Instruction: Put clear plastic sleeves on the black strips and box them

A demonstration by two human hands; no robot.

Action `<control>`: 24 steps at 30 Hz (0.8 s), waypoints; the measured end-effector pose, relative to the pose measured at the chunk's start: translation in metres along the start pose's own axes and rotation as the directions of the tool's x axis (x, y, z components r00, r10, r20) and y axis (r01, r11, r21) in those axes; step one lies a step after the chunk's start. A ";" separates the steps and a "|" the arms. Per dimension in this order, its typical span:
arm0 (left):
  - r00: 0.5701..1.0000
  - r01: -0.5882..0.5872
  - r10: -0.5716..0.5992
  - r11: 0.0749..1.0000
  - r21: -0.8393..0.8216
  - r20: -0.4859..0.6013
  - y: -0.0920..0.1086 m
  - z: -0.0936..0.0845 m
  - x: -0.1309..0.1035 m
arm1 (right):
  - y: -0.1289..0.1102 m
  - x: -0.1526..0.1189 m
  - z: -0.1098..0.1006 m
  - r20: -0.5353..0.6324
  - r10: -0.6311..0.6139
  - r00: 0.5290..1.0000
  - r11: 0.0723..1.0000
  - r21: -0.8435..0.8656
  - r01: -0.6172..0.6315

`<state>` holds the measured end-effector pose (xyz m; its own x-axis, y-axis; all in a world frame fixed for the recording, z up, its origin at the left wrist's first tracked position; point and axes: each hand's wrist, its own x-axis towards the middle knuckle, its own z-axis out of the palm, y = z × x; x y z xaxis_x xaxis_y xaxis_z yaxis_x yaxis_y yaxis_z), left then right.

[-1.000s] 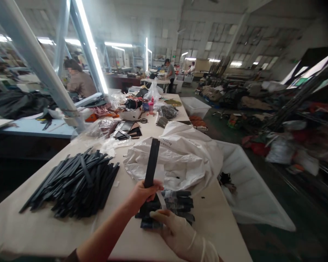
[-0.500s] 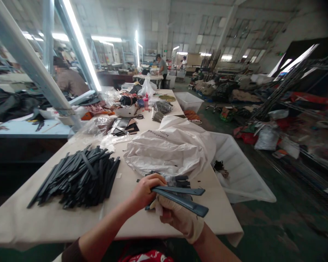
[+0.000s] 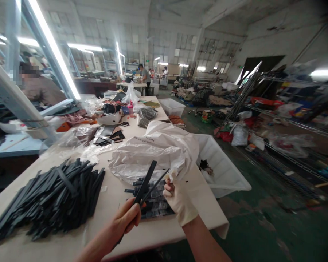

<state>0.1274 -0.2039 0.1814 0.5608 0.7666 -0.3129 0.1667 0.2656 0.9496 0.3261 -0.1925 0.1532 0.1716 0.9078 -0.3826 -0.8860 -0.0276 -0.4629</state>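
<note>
My bare left hand (image 3: pixel 128 217) is closed around dark flat strips (image 3: pixel 147 180), which fan apart and point up and away. My right hand (image 3: pixel 180 202) wears a pale glove with some bare fingertips showing. Its fingers are curled together beside the tip of the thinner strip, and what they pinch, if anything, is too small to name. Under and behind both hands lie several dark strip bundles (image 3: pixel 160 200) with clear wrapping round them. A large loose pile of dark strips (image 3: pixel 62 198) spreads over the table's left side.
A crumpled white bag (image 3: pixel 153 156) lies beyond the bundles on the cream-covered table (image 3: pixel 207 207). White plastic bins (image 3: pixel 224 171) stand along the right edge. Scissors (image 3: pixel 124 124), black pieces and plastic bags are farther back. A metal post (image 3: pixel 13 87) slants at left; people work beyond.
The view has swung right. My hands have moved apart; the strips, earlier pointing right across my gloved hand, now point up and away from my left hand.
</note>
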 end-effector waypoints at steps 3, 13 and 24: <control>0.999 0.029 -0.029 1.000 0.011 -0.031 -0.006 0.005 -0.002 | -0.002 0.005 -0.001 -0.096 -0.172 0.980 0.983 -0.085 0.164; 0.994 0.104 -0.103 0.995 0.004 -0.030 -0.023 0.000 0.006 | 0.001 0.017 -0.009 -0.084 -0.381 0.921 0.865 -0.385 0.323; 0.996 0.090 -0.091 0.996 -0.018 -0.006 -0.025 0.002 0.026 | 0.037 0.006 -0.011 0.068 -0.294 0.954 0.719 -0.641 0.267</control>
<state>0.1397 -0.1920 0.1493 0.5389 0.7426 -0.3977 0.2022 0.3442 0.9169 0.2988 -0.1923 0.1250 0.3942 0.9024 -0.1742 -0.3152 -0.0453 -0.9479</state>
